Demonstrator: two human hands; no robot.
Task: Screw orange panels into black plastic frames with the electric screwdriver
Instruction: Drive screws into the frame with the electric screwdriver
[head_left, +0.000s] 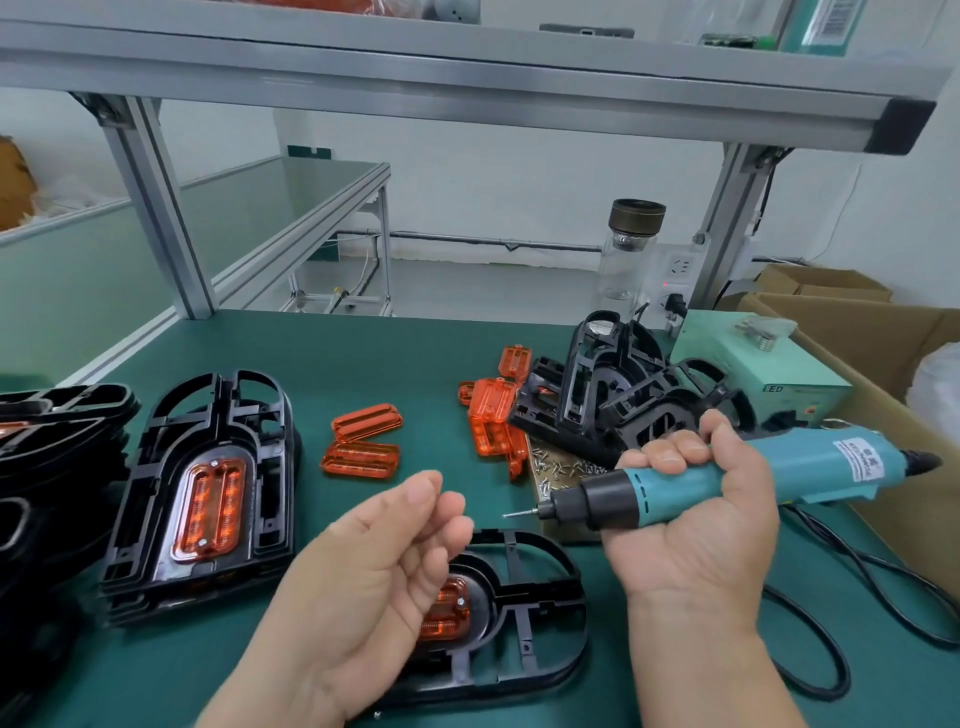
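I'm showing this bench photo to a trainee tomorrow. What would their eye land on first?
Probably the teal electric screwdriver gripped in the right hand at centre right, its bit pointing left. Then the bright orange panels lying loose on the green mat mid-table, and the fitted panel in the black frame topping the stack at left.

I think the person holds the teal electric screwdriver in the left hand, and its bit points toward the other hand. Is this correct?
Not quite. The head view shows the electric screwdriver gripped in the right hand, not the left. The rest holds: its bit points toward the other hand, the left hand.
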